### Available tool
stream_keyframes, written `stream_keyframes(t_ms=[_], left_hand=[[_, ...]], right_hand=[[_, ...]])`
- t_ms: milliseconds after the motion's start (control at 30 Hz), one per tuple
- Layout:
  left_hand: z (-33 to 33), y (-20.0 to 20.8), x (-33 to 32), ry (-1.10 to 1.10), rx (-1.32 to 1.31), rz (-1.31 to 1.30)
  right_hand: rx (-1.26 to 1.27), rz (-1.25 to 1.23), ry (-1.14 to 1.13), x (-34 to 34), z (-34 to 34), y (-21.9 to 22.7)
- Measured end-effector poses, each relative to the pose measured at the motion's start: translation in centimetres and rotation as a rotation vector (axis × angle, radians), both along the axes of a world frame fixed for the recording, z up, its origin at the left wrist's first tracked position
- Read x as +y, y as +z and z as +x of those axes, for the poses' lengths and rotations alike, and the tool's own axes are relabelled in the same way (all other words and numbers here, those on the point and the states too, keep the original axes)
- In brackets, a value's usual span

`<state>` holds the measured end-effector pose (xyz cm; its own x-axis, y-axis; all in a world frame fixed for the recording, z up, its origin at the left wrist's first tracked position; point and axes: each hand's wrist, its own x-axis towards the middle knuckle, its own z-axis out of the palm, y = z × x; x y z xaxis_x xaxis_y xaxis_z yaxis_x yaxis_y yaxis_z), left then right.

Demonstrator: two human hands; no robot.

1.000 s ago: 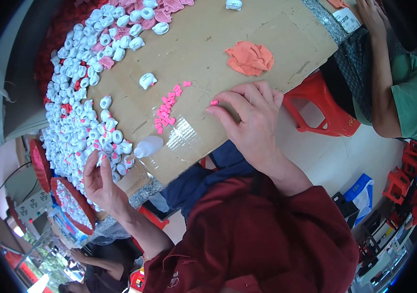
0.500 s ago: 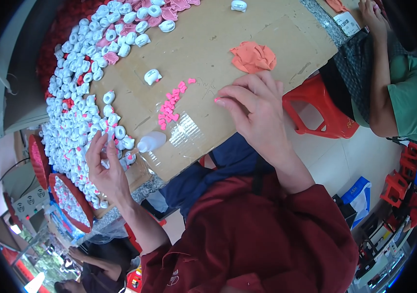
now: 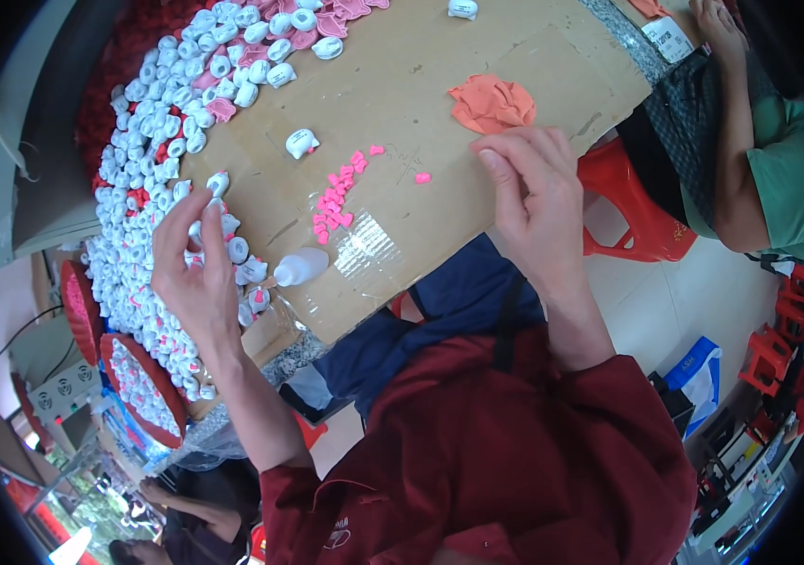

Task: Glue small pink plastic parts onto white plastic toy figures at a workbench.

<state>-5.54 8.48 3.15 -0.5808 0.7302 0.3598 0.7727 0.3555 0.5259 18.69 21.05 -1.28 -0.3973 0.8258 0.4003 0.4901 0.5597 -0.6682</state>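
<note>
My left hand [image 3: 199, 268] hovers over the near edge of a heap of small white moulded pieces [image 3: 143, 240], some with pink spots. Its thumb and fingers are apart, and no held piece can be made out. To the right, my right hand [image 3: 541, 202] is above the cardboard, its thumb and forefinger tips close together with nothing visible in them. A single pink bit [image 3: 422, 177] lies on the cardboard left of that hand. Further left is a cluster of small pink bits [image 3: 334, 196]. Beside my left hand a translucent white bottle [image 3: 302, 267] lies on its side.
Cardboard [image 3: 402, 104] covers the stone-topped table. A crumpled orange cloth [image 3: 493, 104] lies beyond my right hand. Lone white pieces, one nearer [image 3: 302, 143], sit apart from the heap. Red trays [image 3: 171, 414] stand at left; a red stool [image 3: 633, 212] and another person [image 3: 741, 179] are at right.
The pink bit that was between my right fingertips now lies on the cardboard. My right hand has drawn back to the right, and my left hand has shifted slightly farther over the heap.
</note>
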Motion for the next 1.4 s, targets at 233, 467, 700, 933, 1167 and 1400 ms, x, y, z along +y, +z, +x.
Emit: stream_keyframes(t_ms=[233,467,700,933,1167,1400], left_hand=[[0.2,-0.6,6.0,-0.424,-0.153,-0.297],[-0.3,0.6,2.0,-0.155,-0.478,0.02],[4.6,-0.4,-9.6,-0.072,-1.309,0.417],[7.9,-3.5,-11.9,-0.061,-1.593,0.508],[8.1,-3.6,-11.0,-0.059,-1.599,0.523],[8.1,-3.9,-9.4,-0.036,-1.637,0.534]], right_hand=[[0.079,0.042,-0.116,1.2,0.3,1.0],[0.19,-0.139,0.066,-1.8,-0.2,1.0],[0.242,-0.21,0.404,-6.6,-5.6,0.8],[0.172,-0.006,0.503,-7.6,-8.7,-1.0],[0.283,-0.38,0.618,-8.4,-6.7,0.6],[0.319,-0.523,0.552,-7.8,-1.8,2.3]])
